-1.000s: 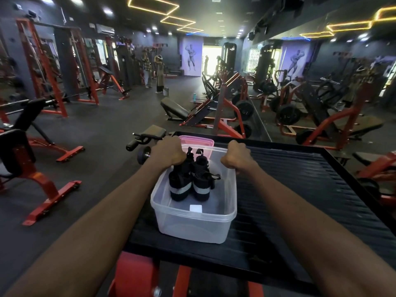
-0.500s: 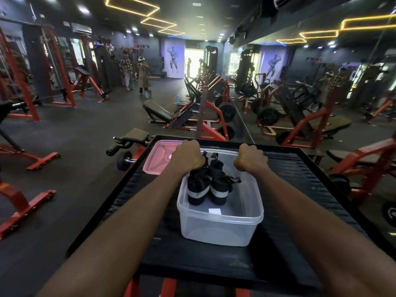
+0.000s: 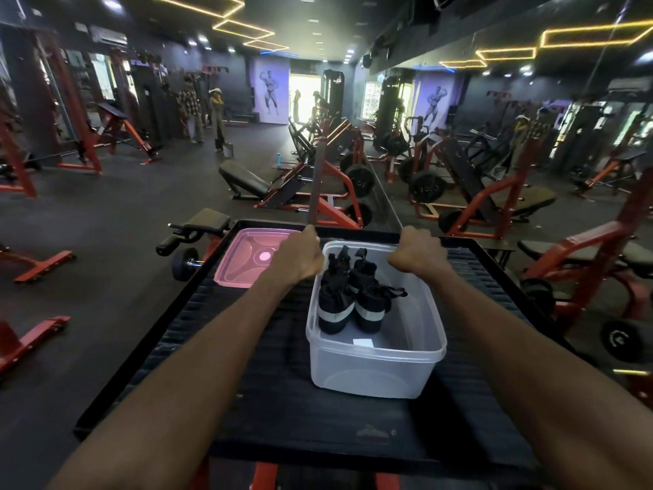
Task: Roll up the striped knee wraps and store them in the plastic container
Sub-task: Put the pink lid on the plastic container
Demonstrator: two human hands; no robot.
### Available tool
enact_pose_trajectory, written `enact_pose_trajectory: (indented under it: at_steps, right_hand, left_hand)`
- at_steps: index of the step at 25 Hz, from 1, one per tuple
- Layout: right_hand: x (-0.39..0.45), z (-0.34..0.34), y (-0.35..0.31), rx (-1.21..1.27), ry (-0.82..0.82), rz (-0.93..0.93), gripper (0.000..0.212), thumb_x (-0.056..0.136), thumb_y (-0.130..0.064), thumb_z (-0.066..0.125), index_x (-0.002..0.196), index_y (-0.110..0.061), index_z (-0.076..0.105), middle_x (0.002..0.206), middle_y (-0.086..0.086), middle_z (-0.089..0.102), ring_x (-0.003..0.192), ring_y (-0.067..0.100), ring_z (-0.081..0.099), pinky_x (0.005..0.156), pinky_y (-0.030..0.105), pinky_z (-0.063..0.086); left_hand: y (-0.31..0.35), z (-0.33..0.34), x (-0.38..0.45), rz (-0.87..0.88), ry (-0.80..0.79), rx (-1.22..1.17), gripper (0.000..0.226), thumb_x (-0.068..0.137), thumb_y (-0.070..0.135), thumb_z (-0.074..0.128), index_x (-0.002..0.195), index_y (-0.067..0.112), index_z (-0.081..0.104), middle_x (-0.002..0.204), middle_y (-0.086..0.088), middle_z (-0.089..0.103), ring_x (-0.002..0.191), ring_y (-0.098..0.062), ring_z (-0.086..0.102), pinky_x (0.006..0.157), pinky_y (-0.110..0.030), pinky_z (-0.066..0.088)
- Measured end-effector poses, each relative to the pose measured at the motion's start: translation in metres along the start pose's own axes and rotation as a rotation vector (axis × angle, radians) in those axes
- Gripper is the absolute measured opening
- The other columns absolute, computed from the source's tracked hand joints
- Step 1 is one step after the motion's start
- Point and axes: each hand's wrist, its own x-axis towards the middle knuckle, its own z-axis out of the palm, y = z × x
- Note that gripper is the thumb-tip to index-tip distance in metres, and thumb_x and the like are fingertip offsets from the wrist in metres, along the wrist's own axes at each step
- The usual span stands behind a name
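A clear plastic container (image 3: 375,371) stands on a black ribbed platform (image 3: 279,404). Inside it, toward the far left, two rolled black knee wraps with a pale stripe stand side by side, one on the left (image 3: 335,310) and one on the right (image 3: 369,308), with loose strap ends behind them. My left hand (image 3: 299,258) has its fingers curled at the container's far left corner. At the far right rim my right hand (image 3: 417,257) grips the edge. A small white label lies on the container's floor.
A pink lid (image 3: 247,258) lies flat on the platform, left of the container. A dumbbell (image 3: 183,265) and a padded bar sit off the platform's left edge. Red and black gym machines, benches and weight plates surround the platform. Two people stand far back left.
Both hands have slid the container to the right across the platform, uncovering the pink lid. The wraps stayed in place inside it.
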Motion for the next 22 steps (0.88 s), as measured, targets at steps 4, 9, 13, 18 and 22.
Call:
enact_pose_trajectory:
  at_steps: [4, 9, 13, 18, 22]
  right_hand:
    - [-0.001, -0.006, -0.035, 0.080, 0.166, -0.201, 0.012, 0.079, -0.019, 0.062, 0.086, -0.017, 0.053, 0.096, 0.011, 0.060, 0.093, 0.035, 0.060, 0.084, 0.051, 0.056]
    - [-0.011, -0.004, -0.073, 0.126, 0.148, -0.395, 0.006, 0.077, -0.014, 0.059, 0.080, -0.019, 0.060, 0.093, 0.010, 0.068, 0.090, 0.034, 0.064, 0.083, 0.048, 0.057]
    - [-0.019, 0.002, -0.086, 0.204, 0.174, -0.430, 0.012, 0.081, -0.011, 0.062, 0.084, -0.011, 0.073, 0.096, 0.009, 0.072, 0.089, 0.028, 0.067, 0.082, 0.041, 0.058]
    - [-0.032, 0.000, -0.098, 0.481, 0.197, -0.408, 0.020, 0.084, -0.004, 0.058, 0.082, -0.008, 0.077, 0.087, 0.006, 0.074, 0.084, 0.019, 0.064, 0.080, 0.032, 0.052]
    - [-0.032, 0.005, -0.117, 0.731, 0.097, -0.285, 0.019, 0.084, -0.005, 0.057, 0.076, -0.002, 0.074, 0.076, 0.010, 0.073, 0.074, 0.022, 0.068, 0.077, 0.032, 0.055]
  left_hand:
    - [-0.041, 0.018, -0.005, -0.112, -0.127, 0.182, 0.025, 0.094, 0.019, 0.053, 0.114, 0.007, 0.059, 0.121, -0.015, 0.064, 0.116, -0.036, 0.057, 0.100, -0.051, 0.044]
    - [-0.058, 0.048, -0.013, -0.102, -0.187, 0.393, 0.035, 0.093, 0.034, 0.058, 0.119, 0.011, 0.059, 0.129, -0.014, 0.057, 0.130, -0.036, 0.043, 0.106, -0.060, 0.034]
    - [-0.059, 0.043, -0.017, -0.028, -0.036, 0.417, 0.029, 0.091, 0.028, 0.056, 0.114, 0.010, 0.060, 0.122, -0.013, 0.060, 0.119, -0.034, 0.052, 0.102, -0.058, 0.039]
    - [-0.046, -0.009, -0.022, 0.082, 0.352, 0.246, 0.024, 0.094, 0.023, 0.050, 0.109, 0.004, 0.050, 0.107, -0.019, 0.058, 0.097, -0.037, 0.057, 0.074, -0.044, 0.041]
    - [-0.007, -0.068, -0.032, 0.009, 0.637, -0.145, 0.015, 0.102, 0.021, 0.044, 0.105, 0.006, 0.042, 0.088, -0.009, 0.049, 0.072, -0.023, 0.049, 0.059, -0.028, 0.029]
